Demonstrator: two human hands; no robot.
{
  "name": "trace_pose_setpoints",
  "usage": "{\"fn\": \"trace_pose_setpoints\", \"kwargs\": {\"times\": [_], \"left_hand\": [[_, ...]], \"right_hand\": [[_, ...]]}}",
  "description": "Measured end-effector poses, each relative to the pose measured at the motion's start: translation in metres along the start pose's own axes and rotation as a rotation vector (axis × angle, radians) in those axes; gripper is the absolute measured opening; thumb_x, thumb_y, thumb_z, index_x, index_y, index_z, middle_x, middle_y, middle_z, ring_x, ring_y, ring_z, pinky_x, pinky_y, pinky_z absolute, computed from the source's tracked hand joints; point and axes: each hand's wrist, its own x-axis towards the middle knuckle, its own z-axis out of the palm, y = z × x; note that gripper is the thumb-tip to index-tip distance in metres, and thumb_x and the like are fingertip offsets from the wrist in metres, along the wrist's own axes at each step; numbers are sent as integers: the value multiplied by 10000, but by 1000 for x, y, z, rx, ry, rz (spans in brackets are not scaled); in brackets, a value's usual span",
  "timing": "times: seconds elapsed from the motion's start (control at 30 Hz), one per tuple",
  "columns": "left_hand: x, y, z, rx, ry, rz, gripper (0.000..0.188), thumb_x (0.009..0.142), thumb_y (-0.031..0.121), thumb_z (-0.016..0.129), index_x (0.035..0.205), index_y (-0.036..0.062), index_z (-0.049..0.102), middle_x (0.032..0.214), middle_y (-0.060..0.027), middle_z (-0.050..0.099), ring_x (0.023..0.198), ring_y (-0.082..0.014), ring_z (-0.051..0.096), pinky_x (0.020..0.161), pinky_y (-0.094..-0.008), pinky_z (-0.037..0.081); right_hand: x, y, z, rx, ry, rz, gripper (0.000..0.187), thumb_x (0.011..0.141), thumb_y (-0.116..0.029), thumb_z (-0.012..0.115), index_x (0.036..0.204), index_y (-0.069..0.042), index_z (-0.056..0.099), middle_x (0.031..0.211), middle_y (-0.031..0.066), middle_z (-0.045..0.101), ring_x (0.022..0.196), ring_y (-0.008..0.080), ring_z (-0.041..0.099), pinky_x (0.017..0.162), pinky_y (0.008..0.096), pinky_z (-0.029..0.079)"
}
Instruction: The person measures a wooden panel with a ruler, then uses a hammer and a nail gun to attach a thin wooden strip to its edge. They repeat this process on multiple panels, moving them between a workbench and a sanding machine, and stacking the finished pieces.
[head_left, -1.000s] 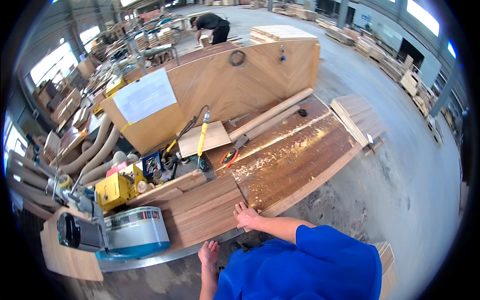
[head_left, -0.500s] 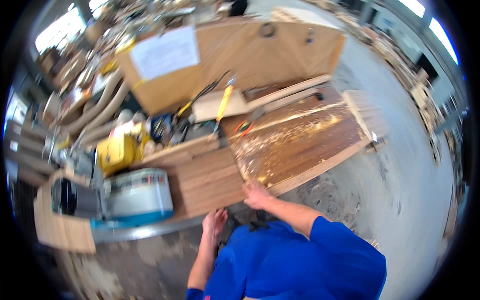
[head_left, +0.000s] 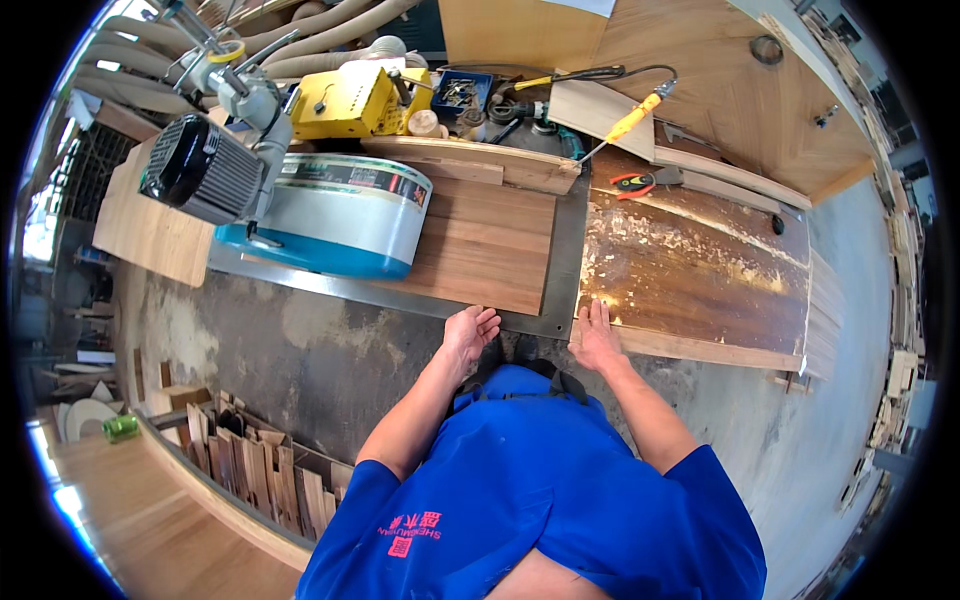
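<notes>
Wooden board (head_left: pixel 490 245) lies on flat metal machine table (head_left: pixel 567 255), left end under blue-and-white machine (head_left: pixel 345 215) at board's 9 o'clock. So board's at 12 from left hand (head_left: pixel 472 332), roughly 10–11 from right hand (head_left: pixel 597 343). Left one's half-curled, fingertips right by board's near edge; can't tell if it's gripping. Right one's open, fingers stretched toward 12 on near-left corner of shavings-strewn bench (head_left: pixel 690 270). Forearms come in from about 7 and 5, btw.
</notes>
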Motion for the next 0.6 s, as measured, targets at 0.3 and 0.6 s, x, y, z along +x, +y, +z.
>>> {"fn": "trace_pose_setpoints", "kwargs": {"times": [0.3, 0.6], "left_hand": [[-19, 1, 5, -88, 125, 74, 403, 1037, 183, 441, 1376, -35, 429, 1264, -166, 625, 1050, -299, 639, 901, -456, 527], [-13, 15, 1, -169, 180, 153, 476, 1030, 159, 420, 1438, -80, 363, 1386, -204, 539, 1242, -350, 547, 1086, -498, 419]], "right_hand": [[0, -1, -12, -90, -78, -58, 960, 881, -355, 696, 1568, 33, 151, 1641, 298, 26, 1528, 448, 64, 1180, 524, 318], [16, -1, 1, -195, -46, -108, 867, 910, -360, 631, 1512, 126, 240, 1575, 408, 130, 1464, 577, 149, 1189, 528, 296]]}}
